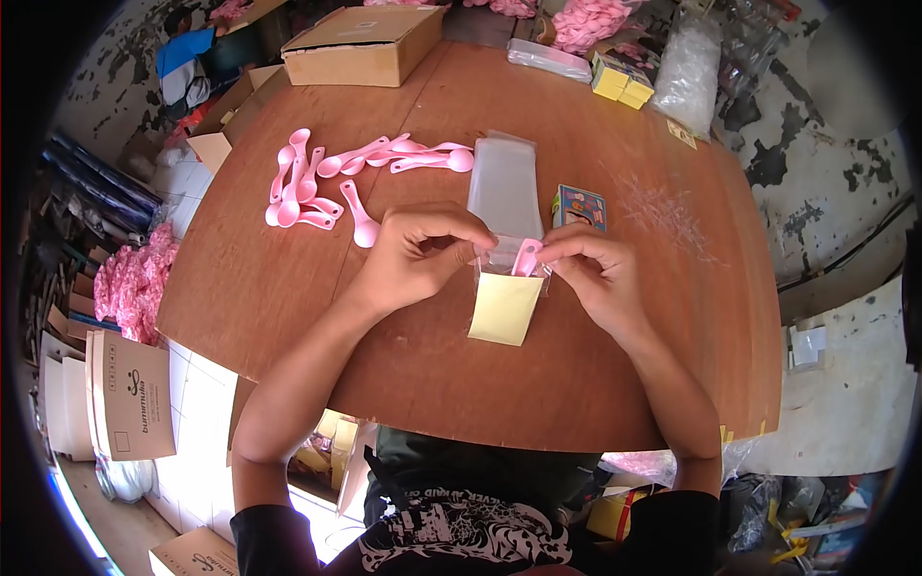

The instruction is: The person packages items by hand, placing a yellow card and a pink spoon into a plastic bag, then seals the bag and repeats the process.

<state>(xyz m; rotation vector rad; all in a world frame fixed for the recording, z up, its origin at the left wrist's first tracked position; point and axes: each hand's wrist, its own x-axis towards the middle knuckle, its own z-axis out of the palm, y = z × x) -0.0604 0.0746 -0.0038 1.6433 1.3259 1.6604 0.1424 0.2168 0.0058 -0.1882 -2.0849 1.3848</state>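
A small clear plastic bag [499,257] is stretched between my two hands over the brown table. Inside it are a yellow card [504,309] and a pink spoon [525,257], whose handle end shows above the card. My left hand [423,254] pinches the bag's upper left edge between thumb and finger. At the upper right edge, beside the spoon handle, my right hand [597,278] pinches the bag. Just beyond lies a stack of clear bags [505,182]. A single pink spoon [360,216] lies left of my left hand, near piled pink spoons [305,182].
On the table [403,384] are a small printed box [580,207], thin clear strips [672,216], a cardboard box [363,46], a plastic-wrapped pack [548,60] and yellow card stacks [622,79]. A person [187,62] is at the far left. Cartons [130,394] stand left.
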